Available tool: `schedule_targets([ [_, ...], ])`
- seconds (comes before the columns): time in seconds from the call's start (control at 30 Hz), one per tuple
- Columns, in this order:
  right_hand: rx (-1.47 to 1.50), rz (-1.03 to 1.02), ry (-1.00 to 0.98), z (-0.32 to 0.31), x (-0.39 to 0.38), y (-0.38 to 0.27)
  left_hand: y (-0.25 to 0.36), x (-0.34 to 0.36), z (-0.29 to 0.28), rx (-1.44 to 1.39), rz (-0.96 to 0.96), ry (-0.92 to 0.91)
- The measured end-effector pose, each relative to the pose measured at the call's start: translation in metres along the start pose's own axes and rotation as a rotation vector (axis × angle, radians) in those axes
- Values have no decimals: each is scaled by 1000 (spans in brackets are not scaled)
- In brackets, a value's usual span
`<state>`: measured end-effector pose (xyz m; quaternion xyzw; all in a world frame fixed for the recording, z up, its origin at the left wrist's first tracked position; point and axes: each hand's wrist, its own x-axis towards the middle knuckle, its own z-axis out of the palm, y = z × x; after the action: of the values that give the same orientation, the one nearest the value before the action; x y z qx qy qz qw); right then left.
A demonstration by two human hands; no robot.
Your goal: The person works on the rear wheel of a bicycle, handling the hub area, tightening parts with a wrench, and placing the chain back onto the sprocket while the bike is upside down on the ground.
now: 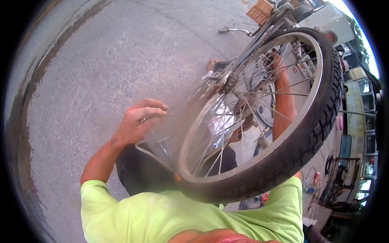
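Observation:
A bicycle wheel [279,174] with a black knobbly tyre and silver rim stands tilted in front of me, its thin spokes crossing the view. The chain [259,50] and frame bars run from the hub to the upper right. On the left of the wheel, my left hand [142,119] is closed, fingers curled together around something small and thin that I cannot make out. A hazy smear blurs the area between it and the rim. My right arm reaches up behind the spokes. My right hand [274,60] is by the chain, its fingers mostly hidden by spokes and frame parts.
Grey concrete ground [101,73] spreads on the left. A metal crank-like part [235,30] and a cardboard box [260,11] lie beyond the bicycle. A wrench [219,142] shows through the spokes. Cables, tools and a metal rack [344,174] crowd the right side.

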<state>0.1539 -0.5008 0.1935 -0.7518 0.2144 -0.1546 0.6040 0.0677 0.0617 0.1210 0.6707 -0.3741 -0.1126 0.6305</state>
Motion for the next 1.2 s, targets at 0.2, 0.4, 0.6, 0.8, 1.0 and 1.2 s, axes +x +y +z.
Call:
schedule_targets([
  [0.2, 41, 11, 30, -3, -1, -3, -139, 54, 34, 3, -469, -47],
  [0.4, -297, -102, -22, -30, 23, 15, -184, 226, 74, -152, -426, -17],
  [0.6, -341, -199, -69, -41, 43, 34, -66, 365, 74, 22, 77, -15],
  [0.8, -87, -53, 11, -22, 10, 14, 118, 273, 50, -220, 230, 89],
  [1.0, -46, -33, 26, -20, -3, 2, 63, 85, 8, -251, 258, 103],
  [1.2, 4, -12, 4, -7, -1, 6, -41, -23, 20, -229, -298, 169],
])
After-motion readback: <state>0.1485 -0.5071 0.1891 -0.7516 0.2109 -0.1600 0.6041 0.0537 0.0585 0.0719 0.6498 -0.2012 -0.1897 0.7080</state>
